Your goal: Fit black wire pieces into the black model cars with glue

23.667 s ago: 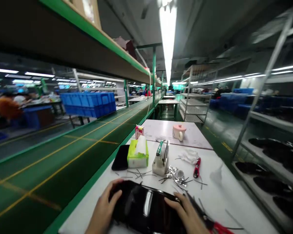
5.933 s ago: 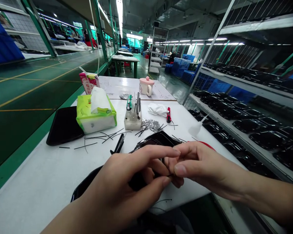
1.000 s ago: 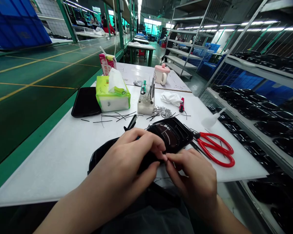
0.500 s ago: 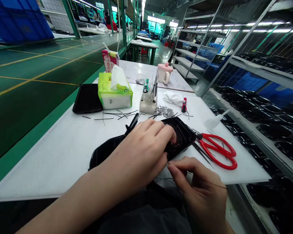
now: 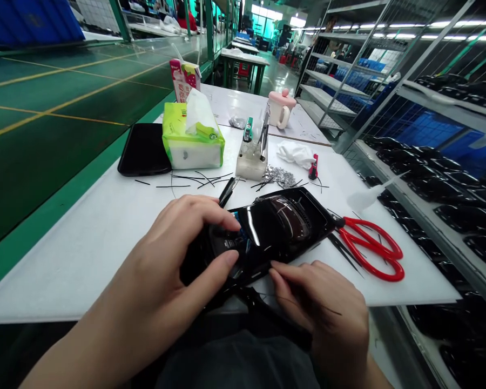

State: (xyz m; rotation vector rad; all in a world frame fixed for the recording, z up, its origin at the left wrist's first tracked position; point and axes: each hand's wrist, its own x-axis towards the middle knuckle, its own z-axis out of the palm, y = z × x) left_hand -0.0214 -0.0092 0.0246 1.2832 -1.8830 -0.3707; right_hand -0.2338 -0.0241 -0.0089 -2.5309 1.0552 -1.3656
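A glossy black model car body lies tilted at the table's front edge, with a raised black flap near its left end. My left hand is over the car's left part, thumb and index finger apart, fingertips at a blue area inside. Low at the car's near side, my right hand pinches a thin black strip, which trails across its fingers. Red-handled scissors lie to the right, their blades partly hidden by the car.
Behind the car stand a green tissue pack, a clear tool holder and a pink-lidded cup. A black tray is at the left, a red cutter and white bottle at the right. Racks of black parts flank the table.
My left hand has moved left off the car's roof and opened, uncovering the window and the blue area. My right hand has shifted slightly left, still pinching. The view has tilted a little.
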